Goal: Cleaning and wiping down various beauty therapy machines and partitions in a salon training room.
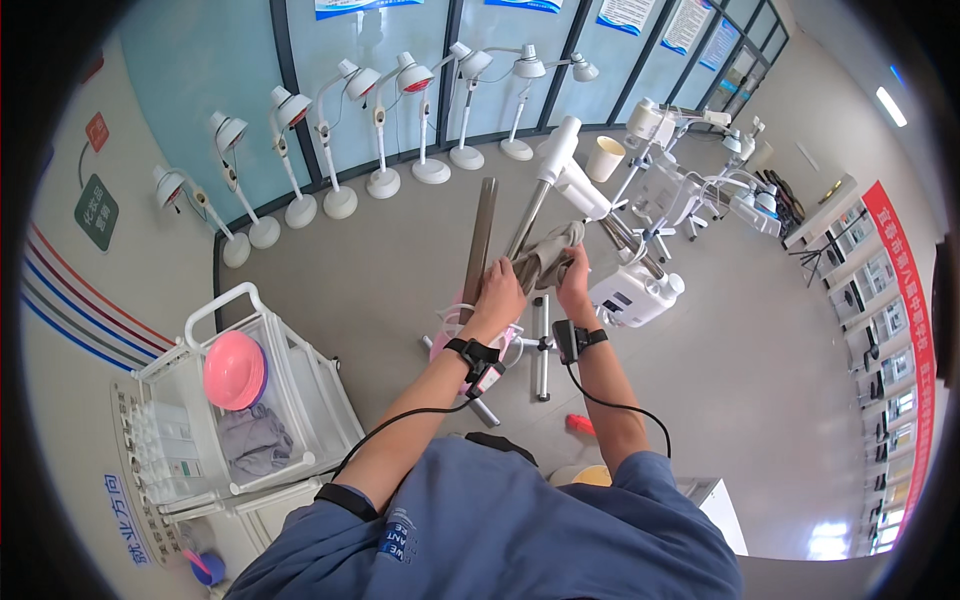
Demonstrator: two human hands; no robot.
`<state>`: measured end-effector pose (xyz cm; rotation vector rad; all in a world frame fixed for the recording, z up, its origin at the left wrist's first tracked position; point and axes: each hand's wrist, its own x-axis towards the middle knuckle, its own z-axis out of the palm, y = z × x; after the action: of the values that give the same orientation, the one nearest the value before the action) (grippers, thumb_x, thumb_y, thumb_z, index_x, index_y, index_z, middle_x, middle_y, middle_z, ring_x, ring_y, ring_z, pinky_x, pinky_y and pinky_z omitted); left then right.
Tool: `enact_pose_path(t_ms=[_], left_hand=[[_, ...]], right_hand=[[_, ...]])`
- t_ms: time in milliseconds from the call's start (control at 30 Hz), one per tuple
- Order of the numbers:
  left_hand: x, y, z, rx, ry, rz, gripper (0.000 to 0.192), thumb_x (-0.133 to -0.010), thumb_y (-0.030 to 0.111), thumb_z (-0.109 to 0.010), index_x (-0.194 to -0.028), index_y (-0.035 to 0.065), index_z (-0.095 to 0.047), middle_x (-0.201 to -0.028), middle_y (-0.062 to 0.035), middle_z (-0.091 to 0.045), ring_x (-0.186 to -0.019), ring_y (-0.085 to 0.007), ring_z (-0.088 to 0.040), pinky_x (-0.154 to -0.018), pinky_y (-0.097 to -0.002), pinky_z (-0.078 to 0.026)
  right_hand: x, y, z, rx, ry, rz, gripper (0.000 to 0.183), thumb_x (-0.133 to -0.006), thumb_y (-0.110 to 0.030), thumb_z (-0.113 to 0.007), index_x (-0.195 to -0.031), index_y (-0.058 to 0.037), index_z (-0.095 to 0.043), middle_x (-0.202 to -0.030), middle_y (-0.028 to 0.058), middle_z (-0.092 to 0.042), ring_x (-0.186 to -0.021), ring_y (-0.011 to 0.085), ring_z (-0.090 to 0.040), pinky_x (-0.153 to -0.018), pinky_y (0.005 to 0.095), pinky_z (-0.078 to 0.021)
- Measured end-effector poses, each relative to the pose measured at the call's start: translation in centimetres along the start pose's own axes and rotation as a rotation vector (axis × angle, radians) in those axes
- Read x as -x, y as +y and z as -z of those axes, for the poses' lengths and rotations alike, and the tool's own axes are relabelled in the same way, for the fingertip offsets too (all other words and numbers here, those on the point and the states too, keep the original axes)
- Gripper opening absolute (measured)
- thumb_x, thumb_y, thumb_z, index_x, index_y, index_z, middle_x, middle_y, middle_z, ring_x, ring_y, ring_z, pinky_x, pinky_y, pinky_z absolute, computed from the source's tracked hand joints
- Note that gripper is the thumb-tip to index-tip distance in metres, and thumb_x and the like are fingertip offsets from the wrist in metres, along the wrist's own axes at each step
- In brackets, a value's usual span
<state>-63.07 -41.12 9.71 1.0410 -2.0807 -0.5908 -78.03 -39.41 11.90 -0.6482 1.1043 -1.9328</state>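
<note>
Both arms reach forward to a wheeled facial steamer. My left hand [501, 294] is closed at the lower end of its metal arm tube [531, 214], with part of a crumpled grey-beige cloth [551, 251] beside the fingers. My right hand [574, 281] grips the cloth's other side. The tube slants up to a white nozzle head [560, 150]. Left of it stands a brown translucent column [480, 244]. Below the hands show a pink part [459, 319] and the white wheeled base [543, 360].
A white trolley [289, 390] at the left holds pink bowls [234, 370], a grey towel [255, 442] and clear bottles. White infrared lamps [382, 182] line the glass wall. More steamers [667, 187] stand at the right. A red object [580, 424] lies on the floor near a bucket [589, 475].
</note>
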Motion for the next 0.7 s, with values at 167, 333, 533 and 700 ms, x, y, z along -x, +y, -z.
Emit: enact_pose_path(t_ms=[167,333,533,700], left_hand=[[-0.2,0.0,1.2,0.058,-0.084,0.011,0.04,-0.072,0.006,-0.056,-0.106,-0.0096,-0.042,-0.102,-0.0274,-0.051,-0.093,-0.0462,-0.05,-0.084,-0.0481,-0.042],[0.5,1.4,1.1,-0.058,-0.078,0.026,0.051,-0.066,0.009,-0.064,-0.109,-0.0076,-0.042,-0.11,-0.0238,-0.049,-0.104,-0.0414,-0.046,-0.09,-0.0456,-0.037],[1.2,2.2,1.0,-0.187,-0.078,0.052,0.076,-0.066,0.012,-0.066,-0.127,-0.0098,-0.027,-0.123,-0.0259,-0.042,-0.11,-0.0395,-0.043,-0.097,-0.0427,-0.033],[1.1,1.8,1.9,-0.199,-0.111,0.0,0.082,-0.064,0.009,-0.066,-0.13,-0.0114,-0.021,-0.127,-0.0293,-0.036,-0.113,-0.0398,-0.041,-0.1,-0.0423,-0.031]], right_hand=[[-1.1,-0.8,0.2,-0.152,-0.316,-0.086,0.033,-0.085,-0.005,-0.044,-0.118,-0.0045,-0.044,-0.104,0.0061,-0.054,-0.094,0.0187,-0.054,-0.082,0.0332,-0.0454],[-1.6,0.4,-0.6,0.253,-0.395,-0.146,0.041,-0.078,-0.004,-0.063,-0.116,-0.0009,-0.046,-0.104,0.0089,-0.057,-0.094,0.0177,-0.056,-0.082,0.0309,-0.0459],[-1.4,3.1,-1.7,0.288,-0.243,-0.288,0.035,-0.075,-0.017,-0.07,-0.1,0.0029,-0.054,-0.092,0.009,-0.061,-0.08,0.0161,-0.06,-0.071,0.0279,-0.0484],[-3.8,2.3,-3.2,0.371,-0.263,-0.241,0.025,-0.072,-0.011,-0.067,-0.091,0.0035,-0.059,-0.085,0.0087,-0.062,-0.071,0.0167,-0.06,-0.062,0.03,-0.0499]])
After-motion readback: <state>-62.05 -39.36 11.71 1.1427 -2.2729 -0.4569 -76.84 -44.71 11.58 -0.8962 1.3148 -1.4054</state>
